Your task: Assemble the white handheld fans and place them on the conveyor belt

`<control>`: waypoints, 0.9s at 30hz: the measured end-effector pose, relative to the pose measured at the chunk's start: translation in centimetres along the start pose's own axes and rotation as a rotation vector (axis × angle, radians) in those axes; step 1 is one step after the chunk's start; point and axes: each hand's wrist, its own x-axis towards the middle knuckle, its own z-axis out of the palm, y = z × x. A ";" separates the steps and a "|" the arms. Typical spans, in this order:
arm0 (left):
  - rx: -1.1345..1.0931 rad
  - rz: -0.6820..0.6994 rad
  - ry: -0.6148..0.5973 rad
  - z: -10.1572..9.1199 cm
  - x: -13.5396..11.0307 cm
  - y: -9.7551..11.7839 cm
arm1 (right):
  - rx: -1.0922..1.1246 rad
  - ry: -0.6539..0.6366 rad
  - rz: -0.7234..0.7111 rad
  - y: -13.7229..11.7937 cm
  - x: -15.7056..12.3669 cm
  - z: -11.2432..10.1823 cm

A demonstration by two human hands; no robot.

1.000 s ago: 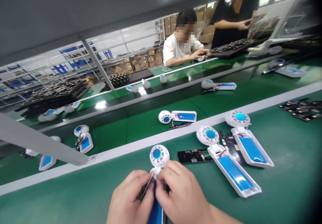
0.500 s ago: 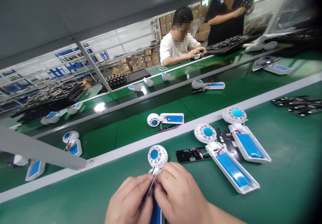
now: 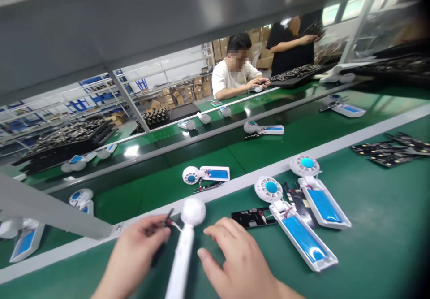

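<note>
A white hand-held fan point(image 3: 183, 245) lies with its plain white back up, its round head point(image 3: 193, 211) toward the conveyor. My left hand point(image 3: 134, 256) is pinched on dark tweezers point(image 3: 169, 216), whose tip is by red wires beside the fan's head. To the right of the fan's handle, my right hand point(image 3: 235, 263) hovers with its fingers loosely spread and holds nothing.
Two opened fans with blue batteries point(image 3: 302, 236) point(image 3: 322, 205) and a black circuit board point(image 3: 251, 216) lie to the right, with more boards point(image 3: 386, 155) far right. The conveyor point(image 3: 168, 187) carries further fans point(image 3: 206, 173). A grey bracket point(image 3: 50, 209) crosses at left. Two people work opposite.
The fan has been turned over from blue battery side up to white back up. My hands have parted: the left moved left with the tweezers, and the right let go.
</note>
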 end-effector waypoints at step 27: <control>0.560 0.037 0.220 2.5 11.7 0.0 | 0.046 -0.213 0.136 1.3 -0.3 0.5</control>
